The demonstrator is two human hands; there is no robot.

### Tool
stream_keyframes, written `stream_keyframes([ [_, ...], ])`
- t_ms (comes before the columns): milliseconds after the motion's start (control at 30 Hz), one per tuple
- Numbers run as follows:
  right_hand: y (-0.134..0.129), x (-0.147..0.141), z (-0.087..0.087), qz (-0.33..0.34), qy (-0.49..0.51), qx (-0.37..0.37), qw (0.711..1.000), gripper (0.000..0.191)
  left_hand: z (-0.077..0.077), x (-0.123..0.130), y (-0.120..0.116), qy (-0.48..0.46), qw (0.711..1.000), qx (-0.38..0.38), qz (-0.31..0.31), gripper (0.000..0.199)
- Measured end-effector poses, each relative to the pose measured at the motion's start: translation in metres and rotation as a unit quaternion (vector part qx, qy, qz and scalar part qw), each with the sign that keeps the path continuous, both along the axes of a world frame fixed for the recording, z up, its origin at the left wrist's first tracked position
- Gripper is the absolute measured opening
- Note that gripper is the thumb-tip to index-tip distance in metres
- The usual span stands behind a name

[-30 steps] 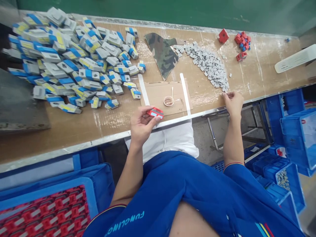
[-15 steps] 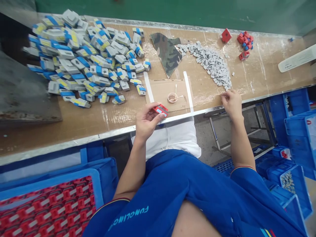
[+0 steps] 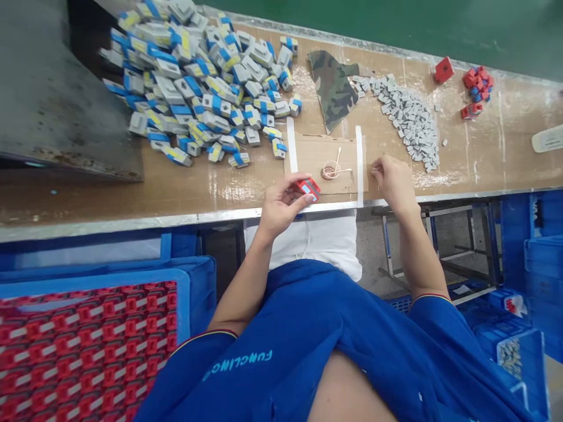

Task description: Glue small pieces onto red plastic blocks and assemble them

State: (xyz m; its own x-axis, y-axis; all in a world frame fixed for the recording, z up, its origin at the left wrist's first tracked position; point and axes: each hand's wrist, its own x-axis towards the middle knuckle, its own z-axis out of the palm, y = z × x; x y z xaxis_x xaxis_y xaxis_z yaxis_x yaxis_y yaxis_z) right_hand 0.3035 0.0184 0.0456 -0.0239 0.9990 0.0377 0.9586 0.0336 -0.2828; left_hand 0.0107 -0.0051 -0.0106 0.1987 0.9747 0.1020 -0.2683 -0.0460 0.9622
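My left hand (image 3: 284, 205) is closed around a red toy car part (image 3: 309, 189) with grey and pale panels, just above the table's front edge. My right hand (image 3: 393, 181) is pinched, its fingertips just right of the cardboard sheet; whatever is between them is too small to make out. Between the hands, on the cardboard (image 3: 308, 149) taped down with white strips, sits a small round ring-shaped holder (image 3: 329, 170) with two thin cotton-swab-like sticks. Behind my right hand lies a pile of small grey pieces (image 3: 409, 117).
A large heap of grey blocks with blue and yellow bands (image 3: 211, 88) covers the back left. A camouflage cloth (image 3: 332, 88) lies mid-table. Red parts (image 3: 478, 82) sit at the back right. A crate (image 3: 182, 305) of red parts stands lower left; blue bins (image 3: 505, 346) stand lower right.
My right hand has moved left, away from the front end of the grey pile, toward the cardboard. My left hand still holds the red toy car part. The whole view has shifted.
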Motion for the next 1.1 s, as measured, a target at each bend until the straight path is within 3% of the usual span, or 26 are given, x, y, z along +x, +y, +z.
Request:
stream_keyframes([
  [100, -0.001, -0.005, -0.002, 0.004, 0.081, 0.03, 0.996, 0.01, -0.001, 0.0, 0.001, -0.015, 1.0, -0.001, -0.001, 0.044],
  [233, -0.003, -0.009, -0.016, 0.006, 0.148, 0.098, 0.984, 0.017, -0.005, 0.0, 0.003, -0.042, 0.999, 0.018, -0.003, 0.045],
  [333, -0.013, -0.017, -0.017, -0.018, 0.223, 0.145, 0.964, 0.016, -0.008, -0.001, 0.003, -0.061, 0.997, 0.039, -0.008, 0.047],
  [467, -0.048, -0.048, 0.004, -0.03, 0.378, 0.13, 0.916, 0.011, -0.002, -0.002, -0.01, -0.059, 0.998, 0.017, -0.029, 0.057],
  [600, -0.082, -0.09, 0.028, 0.013, 0.458, 0.087, 0.885, 0.003, 0.014, 0.002, -0.03, -0.048, 0.998, -0.003, -0.029, 0.05],
  [767, -0.091, -0.118, 0.032, 0.026, 0.501, 0.087, 0.861, 0.004, 0.03, 0.009, -0.047, -0.035, 0.999, 0.03, -0.006, 0.048],
  [900, -0.094, -0.123, 0.031, 0.025, 0.504, 0.095, 0.858, 0.004, 0.032, 0.011, -0.053, -0.029, 0.997, 0.073, 0.009, 0.049],
  [1100, -0.098, -0.123, 0.04, 0.049, 0.425, 0.128, 0.895, 0.008, 0.032, 0.006, -0.056, 0.015, 0.994, 0.11, 0.016, 0.05],
])
